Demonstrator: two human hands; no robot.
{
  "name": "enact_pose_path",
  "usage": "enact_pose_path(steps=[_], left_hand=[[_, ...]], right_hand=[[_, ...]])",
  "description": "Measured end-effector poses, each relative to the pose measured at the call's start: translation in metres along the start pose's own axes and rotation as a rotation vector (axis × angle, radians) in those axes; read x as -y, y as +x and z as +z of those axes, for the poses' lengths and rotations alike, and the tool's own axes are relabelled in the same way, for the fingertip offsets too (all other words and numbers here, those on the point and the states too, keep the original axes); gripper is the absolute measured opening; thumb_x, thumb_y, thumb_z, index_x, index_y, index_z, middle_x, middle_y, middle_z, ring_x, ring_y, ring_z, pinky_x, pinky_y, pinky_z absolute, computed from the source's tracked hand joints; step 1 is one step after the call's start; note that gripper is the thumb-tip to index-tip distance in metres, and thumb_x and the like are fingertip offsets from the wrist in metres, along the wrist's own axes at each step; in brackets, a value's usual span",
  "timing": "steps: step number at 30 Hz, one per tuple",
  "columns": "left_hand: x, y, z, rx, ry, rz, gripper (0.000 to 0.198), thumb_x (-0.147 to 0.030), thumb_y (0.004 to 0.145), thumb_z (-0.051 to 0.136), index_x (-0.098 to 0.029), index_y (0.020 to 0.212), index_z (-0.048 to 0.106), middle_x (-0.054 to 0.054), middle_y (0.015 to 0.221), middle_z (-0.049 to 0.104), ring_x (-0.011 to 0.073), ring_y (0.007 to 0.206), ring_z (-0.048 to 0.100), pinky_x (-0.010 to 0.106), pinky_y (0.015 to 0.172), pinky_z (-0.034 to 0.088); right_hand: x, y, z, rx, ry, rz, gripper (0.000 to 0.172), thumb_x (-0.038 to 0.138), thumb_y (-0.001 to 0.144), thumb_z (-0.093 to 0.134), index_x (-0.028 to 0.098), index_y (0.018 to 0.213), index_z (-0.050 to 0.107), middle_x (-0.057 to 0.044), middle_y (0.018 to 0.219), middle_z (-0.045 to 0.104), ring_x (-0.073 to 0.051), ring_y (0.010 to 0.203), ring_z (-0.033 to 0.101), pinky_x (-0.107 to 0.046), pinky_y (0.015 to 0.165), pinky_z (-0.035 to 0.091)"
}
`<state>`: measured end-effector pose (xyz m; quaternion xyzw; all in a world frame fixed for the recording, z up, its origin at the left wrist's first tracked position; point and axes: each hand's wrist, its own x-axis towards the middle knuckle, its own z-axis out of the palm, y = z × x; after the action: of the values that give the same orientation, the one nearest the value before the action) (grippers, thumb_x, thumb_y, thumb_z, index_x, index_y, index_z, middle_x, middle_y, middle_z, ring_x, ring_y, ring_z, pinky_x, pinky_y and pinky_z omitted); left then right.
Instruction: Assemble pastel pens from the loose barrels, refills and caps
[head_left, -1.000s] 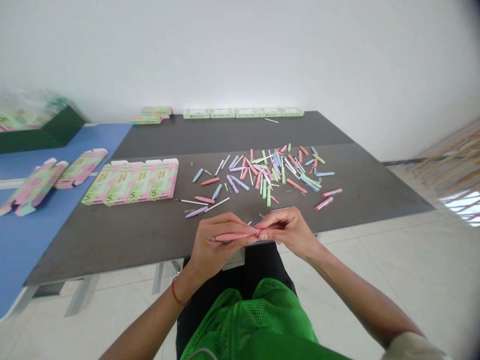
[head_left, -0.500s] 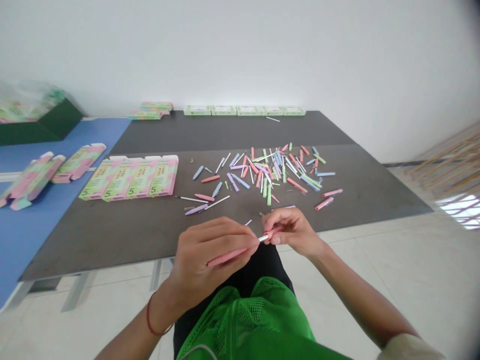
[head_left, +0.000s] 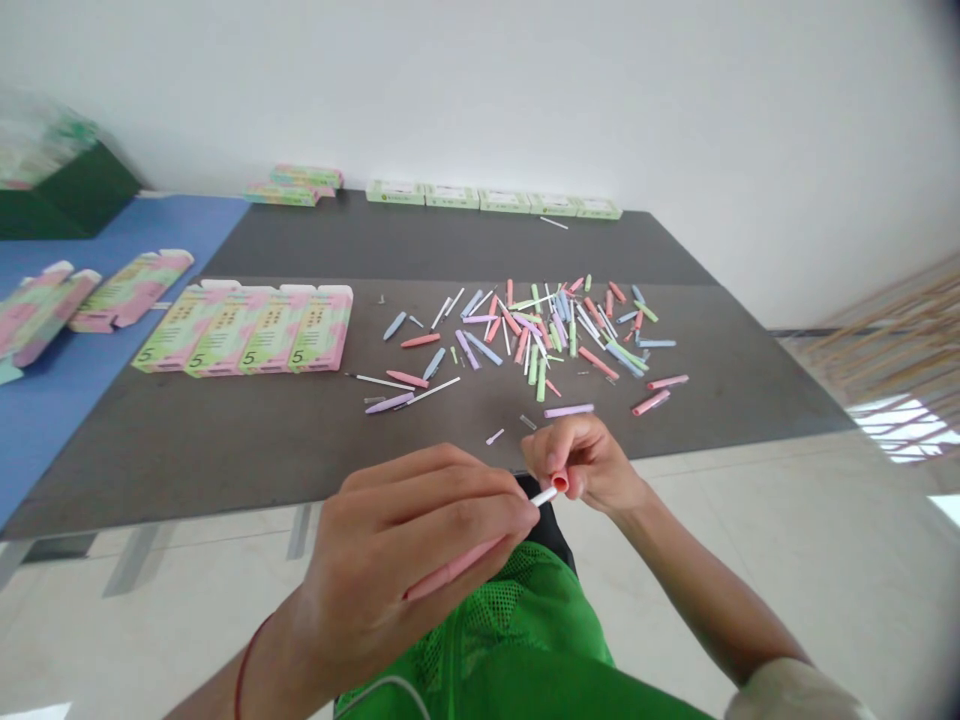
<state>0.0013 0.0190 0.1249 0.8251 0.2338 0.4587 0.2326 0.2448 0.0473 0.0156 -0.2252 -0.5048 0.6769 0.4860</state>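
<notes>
My left hand [head_left: 405, 545] is closed around a pink pen barrel [head_left: 450, 567], held over my lap in front of the table edge. A white refill [head_left: 545, 496] sticks out of the barrel's right end. My right hand [head_left: 585, 462] pinches a small pink pen piece [head_left: 559, 483] at the tip of that refill. Beyond my hands, a scatter of pastel pen parts [head_left: 540, 335] in pink, green, blue and purple, with white refills, lies on the dark grey table [head_left: 225, 440].
A row of flat pink-and-green cartons [head_left: 247, 342] lies on the left of the table, more cartons [head_left: 45, 305] on a blue surface [head_left: 67, 360] further left. Green boxes [head_left: 495, 200] line the far edge by the white wall. A green bin [head_left: 64, 190] stands far left.
My hands have drawn back from the table toward my lap and apart. The pink barrel and the pink piece, joined before, are now separated with the white refill showing between them.
</notes>
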Motion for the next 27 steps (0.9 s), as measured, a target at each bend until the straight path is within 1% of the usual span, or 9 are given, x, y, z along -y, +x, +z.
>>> enact_pose_path(steps=[3,6,9,11,13,16,20,23,27], left_hand=[[0.000,0.000,0.002,0.012,-0.002,0.001,0.016,-0.009,0.089,0.077,-0.021,0.100,0.077,0.003,0.092,0.080,0.0164,0.083,0.075,0.027,0.075,0.065],[0.001,0.001,0.002,0.017,-0.001,0.011,0.017,-0.008,0.089,0.076,-0.020,0.101,0.076,0.004,0.093,0.080,0.0169,0.084,0.075,0.027,0.076,0.064],[0.001,0.002,0.001,0.064,0.014,0.007,0.015,-0.009,0.092,0.073,-0.020,0.102,0.075,0.005,0.095,0.080,0.0168,0.086,0.075,0.027,0.077,0.063],[0.001,0.003,0.000,0.099,0.030,0.020,0.014,-0.010,0.095,0.070,-0.020,0.104,0.074,0.005,0.096,0.080,0.0167,0.086,0.074,0.027,0.077,0.063],[0.001,0.006,-0.001,0.148,0.065,0.035,0.013,-0.011,0.097,0.066,-0.020,0.104,0.074,0.005,0.096,0.080,0.0170,0.086,0.074,0.028,0.078,0.063],[0.002,0.013,-0.004,0.276,0.139,0.047,0.016,-0.011,0.100,0.060,-0.019,0.103,0.074,0.005,0.095,0.078,0.0177,0.085,0.073,0.030,0.080,0.062],[0.005,0.025,-0.006,0.372,0.159,0.064,0.017,-0.009,0.099,0.060,-0.018,0.095,0.074,0.004,0.089,0.076,0.0174,0.082,0.071,0.028,0.077,0.060],[0.013,0.028,-0.002,0.338,0.122,0.060,0.016,-0.013,0.099,0.062,-0.020,0.093,0.075,0.004,0.086,0.075,0.0177,0.081,0.071,0.028,0.075,0.059],[0.027,0.018,0.007,0.138,0.114,0.011,0.016,-0.027,0.101,0.062,-0.023,0.094,0.076,0.006,0.087,0.075,0.0202,0.086,0.071,0.031,0.077,0.059]], right_hand=[[-0.001,-0.001,-0.001,-0.015,-0.019,0.025,0.035,0.046,0.065,0.098,0.022,0.077,0.075,0.003,0.058,0.061,-0.012,0.056,0.054,-0.025,0.058,0.043],[-0.001,-0.001,0.000,0.003,-0.016,0.019,0.033,0.045,0.067,0.098,0.022,0.079,0.076,0.002,0.060,0.063,-0.013,0.058,0.055,-0.025,0.058,0.044],[0.000,-0.001,0.002,0.027,-0.004,-0.003,0.028,0.041,0.071,0.096,0.023,0.082,0.078,0.001,0.062,0.066,-0.013,0.059,0.057,-0.025,0.059,0.045],[0.001,0.000,0.003,0.022,-0.020,0.009,0.029,0.043,0.070,0.096,0.022,0.080,0.078,0.000,0.062,0.067,-0.014,0.058,0.058,-0.026,0.060,0.046],[0.001,0.000,0.004,0.006,-0.051,0.047,0.033,0.046,0.068,0.096,0.021,0.077,0.076,-0.001,0.062,0.068,-0.014,0.058,0.059,-0.027,0.061,0.048],[0.001,-0.001,0.005,0.007,-0.061,0.105,0.039,0.051,0.068,0.095,0.019,0.074,0.073,-0.002,0.065,0.069,-0.015,0.061,0.063,-0.028,0.063,0.051],[0.003,-0.001,0.011,0.013,-0.026,0.139,0.043,0.054,0.071,0.092,0.017,0.075,0.070,-0.003,0.068,0.071,-0.014,0.058,0.064,-0.025,0.058,0.049],[0.004,0.001,0.015,0.008,-0.003,0.149,0.045,0.058,0.074,0.089,0.018,0.074,0.067,0.001,0.059,0.065,-0.012,0.050,0.057,-0.024,0.053,0.046],[0.002,0.003,0.016,0.019,0.007,0.098,0.042,0.056,0.080,0.085,0.019,0.074,0.067,0.003,0.054,0.059,-0.011,0.047,0.051,-0.024,0.052,0.044]])
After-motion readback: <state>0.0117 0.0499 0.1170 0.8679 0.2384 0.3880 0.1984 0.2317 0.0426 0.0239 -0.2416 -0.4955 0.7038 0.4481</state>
